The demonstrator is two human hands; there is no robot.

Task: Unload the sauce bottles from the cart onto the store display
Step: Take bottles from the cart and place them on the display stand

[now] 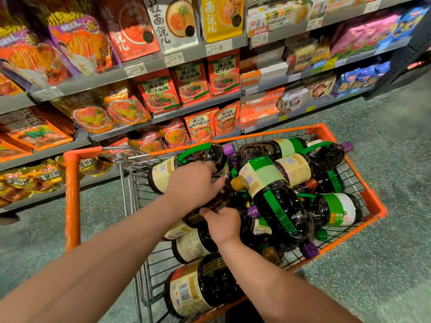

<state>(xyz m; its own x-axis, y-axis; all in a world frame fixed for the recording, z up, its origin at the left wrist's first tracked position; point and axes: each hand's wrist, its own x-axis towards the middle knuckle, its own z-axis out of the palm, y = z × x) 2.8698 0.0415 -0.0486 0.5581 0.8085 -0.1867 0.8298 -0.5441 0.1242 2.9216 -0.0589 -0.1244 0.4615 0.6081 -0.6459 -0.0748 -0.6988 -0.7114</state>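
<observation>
Here both my grips work inside the orange-rimmed cart (363, 159). My left hand (193, 183) lies over a dark sauce bottle (219, 201), fingers curled onto it; my right hand (224, 223) clasps the same bottle from just below. More bottles (277, 197) lie piled beyond my right hand. Noodle shelves (144, 66) stand past my left.

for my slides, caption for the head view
Both hands, left hand and right hand, grasp a dark sauce bottle in the orange cart.

dark sauce bottles (277, 201) lying jumbled, in orange-rimmed cart (373, 201)
</observation>
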